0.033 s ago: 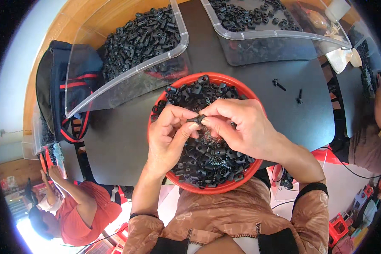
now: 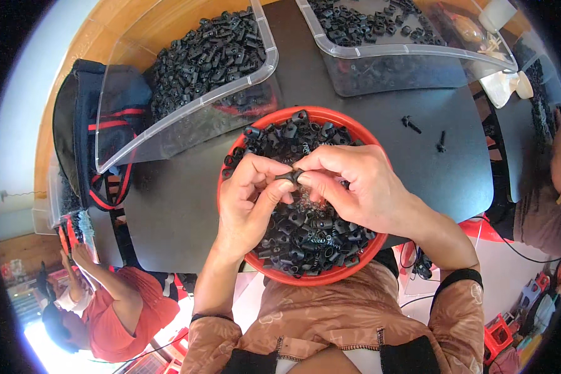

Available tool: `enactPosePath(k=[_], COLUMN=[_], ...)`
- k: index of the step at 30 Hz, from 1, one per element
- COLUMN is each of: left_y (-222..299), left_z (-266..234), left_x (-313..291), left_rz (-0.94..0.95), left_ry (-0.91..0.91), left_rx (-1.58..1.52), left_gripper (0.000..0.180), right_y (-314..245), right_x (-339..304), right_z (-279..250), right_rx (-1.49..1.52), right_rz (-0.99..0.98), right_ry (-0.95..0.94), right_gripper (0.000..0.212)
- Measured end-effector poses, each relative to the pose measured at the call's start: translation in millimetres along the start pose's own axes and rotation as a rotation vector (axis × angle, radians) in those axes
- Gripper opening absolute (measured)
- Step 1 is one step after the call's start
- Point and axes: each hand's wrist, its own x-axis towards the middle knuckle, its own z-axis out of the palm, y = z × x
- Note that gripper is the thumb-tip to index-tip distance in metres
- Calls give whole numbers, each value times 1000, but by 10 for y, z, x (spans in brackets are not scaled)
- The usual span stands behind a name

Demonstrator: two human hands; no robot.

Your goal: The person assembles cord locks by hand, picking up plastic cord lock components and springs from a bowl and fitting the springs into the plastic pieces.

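Two hands, left hand [image 2: 246, 202] and right hand [image 2: 361, 184], both pinching one small black part [image 2: 291, 177] between thumbs and fingertips. Part sits between the hands, over a red bowl [image 2: 315, 278]. Change check: no clear shift vs the previous frame, same grip, same spot. My read: piece is under two-handed control, neither hand letting go. Can't tell if it's one piece or several fitted together; fingers cover most of it. Below both hands: bowl full of black hollow pieces [image 2: 287, 131] plus loose metal springs [image 2: 321, 240]. Right of the right hand, on the dark tabletop [image 2: 436, 174]: a narrow black piece [image 2: 411, 124] and a similar one [image 2: 441, 142], apart. Beyond the left hand: clear bin [image 2: 199, 107] heaped with black parts. Beyond the right hand: second clear bin [image 2: 393, 51], filled more sparsely.
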Motion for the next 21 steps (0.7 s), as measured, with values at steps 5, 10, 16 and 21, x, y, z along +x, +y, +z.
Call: enactPosePath(k=[5, 10, 16, 21], left_y=[-12, 4, 13, 5], left_z=[-7, -8, -18, -10], left_x=[8, 19, 32, 26], left_rz=[8, 23, 5, -2], left_ry=[20, 29, 43, 45], left_rx=[-22, -69, -72, -49], left_gripper=[13, 13, 12, 11], right_y=[-35, -29, -30, -9], right_x=[16, 9, 21, 12], right_z=[-32, 38, 39, 61], right_rx=[89, 165, 309, 299], right_rz=[112, 141, 203, 220], right_ry=[-54, -15, 23, -5], right_gripper=[7, 5, 8, 9])
